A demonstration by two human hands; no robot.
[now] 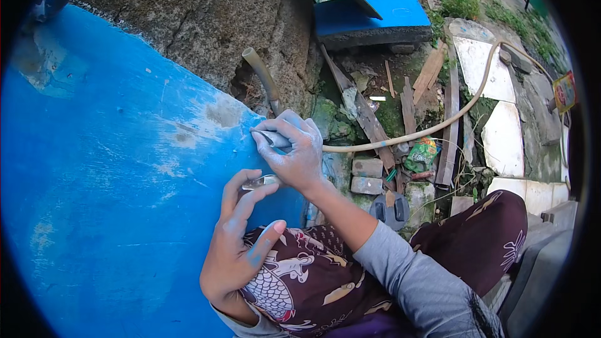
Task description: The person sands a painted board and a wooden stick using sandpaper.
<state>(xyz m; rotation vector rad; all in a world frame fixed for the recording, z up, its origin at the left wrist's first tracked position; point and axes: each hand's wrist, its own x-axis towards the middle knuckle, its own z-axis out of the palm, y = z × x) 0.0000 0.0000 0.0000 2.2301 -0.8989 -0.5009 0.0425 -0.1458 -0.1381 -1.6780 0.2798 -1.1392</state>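
Observation:
A blue-painted flat surface point(113, 200) fills the left side, scuffed with whitish bare patches. Near its right edge, my right hand point(294, 150), dusted white, is closed round a folded grey-white sheet point(273, 139). Its fingertips rest against the paint beside a bare grey patch point(224, 111). Just below, my left hand point(244, 231) has a small shiny object point(261, 182) between its index and middle fingers; its exact kind is unclear. The left thumb stands apart, smeared with blue.
Beyond the edge, an upright piece of pipe point(260, 75) stands by a rough rock point(188, 12). A tan hose point(432, 128) curves across the ground among wooden planks point(375, 126), bricks point(367, 175) and a green packet point(421, 153). A blue-topped slab point(375, 19) lies farther off.

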